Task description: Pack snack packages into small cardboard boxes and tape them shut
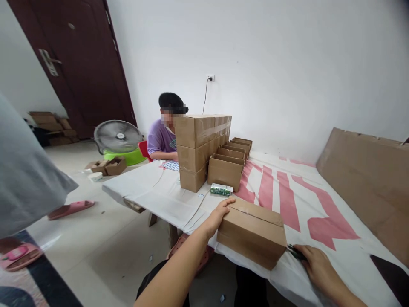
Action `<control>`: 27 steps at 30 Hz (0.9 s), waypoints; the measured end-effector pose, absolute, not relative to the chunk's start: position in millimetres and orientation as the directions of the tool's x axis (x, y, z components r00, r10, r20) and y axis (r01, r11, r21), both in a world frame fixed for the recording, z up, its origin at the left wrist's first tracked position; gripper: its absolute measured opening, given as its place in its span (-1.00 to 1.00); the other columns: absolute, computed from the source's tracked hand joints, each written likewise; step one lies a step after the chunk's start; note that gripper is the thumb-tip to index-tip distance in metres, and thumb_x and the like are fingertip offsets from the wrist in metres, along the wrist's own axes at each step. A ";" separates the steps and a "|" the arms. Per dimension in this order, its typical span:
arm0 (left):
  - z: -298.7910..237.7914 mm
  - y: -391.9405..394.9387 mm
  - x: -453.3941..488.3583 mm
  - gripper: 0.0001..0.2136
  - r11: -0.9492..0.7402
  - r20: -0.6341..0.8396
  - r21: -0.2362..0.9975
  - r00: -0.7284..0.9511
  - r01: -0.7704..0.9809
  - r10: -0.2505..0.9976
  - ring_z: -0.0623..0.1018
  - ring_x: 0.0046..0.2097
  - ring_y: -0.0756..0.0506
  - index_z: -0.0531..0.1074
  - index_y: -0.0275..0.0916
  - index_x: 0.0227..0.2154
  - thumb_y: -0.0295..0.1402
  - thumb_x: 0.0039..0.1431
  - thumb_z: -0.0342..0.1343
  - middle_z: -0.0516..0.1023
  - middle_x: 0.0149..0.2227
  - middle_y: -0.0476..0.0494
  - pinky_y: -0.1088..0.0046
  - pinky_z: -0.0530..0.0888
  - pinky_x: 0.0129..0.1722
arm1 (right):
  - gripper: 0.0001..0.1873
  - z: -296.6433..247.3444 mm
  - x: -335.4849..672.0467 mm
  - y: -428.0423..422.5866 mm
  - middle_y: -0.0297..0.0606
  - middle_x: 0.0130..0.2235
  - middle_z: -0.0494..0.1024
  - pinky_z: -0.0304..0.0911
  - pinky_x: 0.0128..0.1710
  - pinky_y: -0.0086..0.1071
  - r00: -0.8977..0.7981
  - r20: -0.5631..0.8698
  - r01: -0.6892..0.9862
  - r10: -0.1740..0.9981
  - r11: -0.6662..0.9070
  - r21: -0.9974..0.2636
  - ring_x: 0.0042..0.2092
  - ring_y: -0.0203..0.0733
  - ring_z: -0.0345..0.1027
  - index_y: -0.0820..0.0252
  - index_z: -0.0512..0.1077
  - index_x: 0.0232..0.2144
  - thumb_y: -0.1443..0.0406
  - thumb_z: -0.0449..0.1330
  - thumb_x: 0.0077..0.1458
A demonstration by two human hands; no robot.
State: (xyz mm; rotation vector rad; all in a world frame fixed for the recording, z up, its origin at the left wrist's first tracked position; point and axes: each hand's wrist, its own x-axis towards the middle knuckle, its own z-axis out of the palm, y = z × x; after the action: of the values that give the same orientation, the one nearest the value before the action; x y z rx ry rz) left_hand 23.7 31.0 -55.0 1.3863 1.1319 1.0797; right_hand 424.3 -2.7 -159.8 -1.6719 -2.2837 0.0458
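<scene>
A closed cardboard box [252, 238] lies at the near edge of the table, with a seam running along its top. My left hand [220, 215] grips the box's left end, fingers over the upper edge. At the opposite end, my right hand [315, 266] is closed around a slim dark green tool [297, 252]. Its tip points at the box's right corner; whether it touches the cardboard I cannot tell, and its exact kind is unclear. Just beyond my left hand lies a green and white tube [221, 190].
Taped boxes [193, 153] form a stack beyond the tube, beside a row of open cartons [225, 170]. Across the table sits a person [161, 138] in purple. A large cardboard sheet [367, 187] leans at right. A fan [119, 136] stands on the floor; another person's grey garment [28, 170] shows left.
</scene>
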 end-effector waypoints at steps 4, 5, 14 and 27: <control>-60.3 28.6 18.7 -0.46 -0.061 0.061 0.998 0.200 -0.006 0.978 0.31 0.21 -0.26 0.28 -0.24 0.15 -0.31 0.06 -0.11 0.30 0.25 -0.16 0.19 0.16 0.21 | -0.57 -114.1 417.3 16.5 -0.04 -0.11 0.58 0.33 -0.12 -0.05 -0.217 0.436 0.931 0.873 0.320 -0.177 -0.09 0.11 0.44 0.15 0.46 -0.04 0.34 -0.05 0.10; -61.7 28.9 18.0 -0.44 -0.063 0.066 0.998 0.206 -0.022 0.976 0.32 0.20 -0.26 0.26 -0.24 0.17 -0.30 0.06 -0.11 0.31 0.23 -0.15 0.19 0.17 0.20 | -0.58 -96.3 408.6 20.7 -0.03 -0.13 0.57 0.32 -0.15 -0.05 -0.192 0.507 0.942 0.840 0.302 -0.144 -0.11 0.11 0.43 0.16 0.44 -0.03 0.33 -0.07 0.14; -72.3 38.5 18.0 -0.44 -0.108 0.125 0.990 0.222 -0.087 0.967 0.26 0.24 -0.31 0.27 -0.26 0.15 -0.30 0.03 -0.06 0.31 0.24 -0.18 0.13 0.09 0.25 | -0.62 14.4 252.6 29.4 -0.18 -0.09 0.54 -0.14 0.14 0.01 -0.722 0.564 0.666 0.401 0.623 0.410 -0.04 -0.06 0.31 0.11 0.41 -0.02 0.48 0.00 0.19; -76.9 41.9 16.6 -0.46 -0.154 0.165 0.986 0.218 -0.066 0.962 0.20 0.29 -0.29 0.29 -0.27 0.15 -0.33 0.05 -0.06 0.29 0.27 -0.17 0.12 0.03 0.29 | -0.73 22.1 229.6 24.1 -0.19 -0.24 0.51 -0.10 0.11 -0.02 -0.893 0.315 0.450 0.322 0.596 0.665 -0.16 -0.07 0.29 0.21 0.41 -0.13 0.45 -0.01 0.19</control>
State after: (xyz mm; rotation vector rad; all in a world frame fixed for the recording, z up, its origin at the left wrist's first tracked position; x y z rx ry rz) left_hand 16.6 41.9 -76.9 1.3875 0.9260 1.1764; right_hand 229.6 24.1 22.1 -0.6486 -2.6595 -1.1758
